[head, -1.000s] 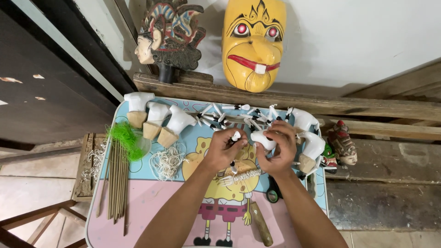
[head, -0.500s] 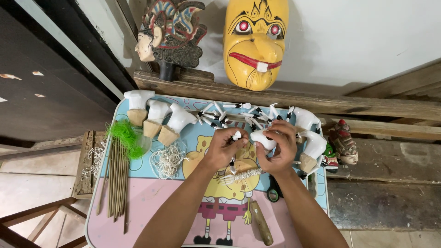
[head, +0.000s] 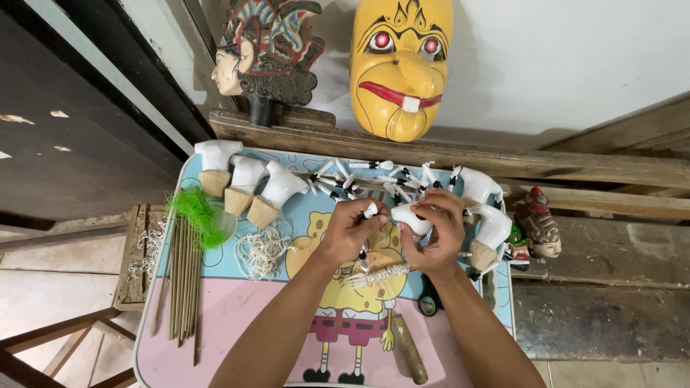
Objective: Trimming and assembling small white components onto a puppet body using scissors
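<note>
Both hands meet above the middle of the worktop (head: 237,316), a small pink and blue one with a cartoon print. The right hand (head: 431,233) is closed around a white puppet torso (head: 411,218), its grip wrapping the piece from behind so that only the rounded front shows. The left hand (head: 352,228) pinches a small white and black puppet arm (head: 369,211) between thumb and fingertips, tight at the torso's left end. The step looks like fitting the arm to the torso; the next move seems to call for a fine, steady alignment. The torso's long axis lies roughly across the view, pointing left toward the arm. Below the hands lies a string-wound piece (head: 377,274).
</note>
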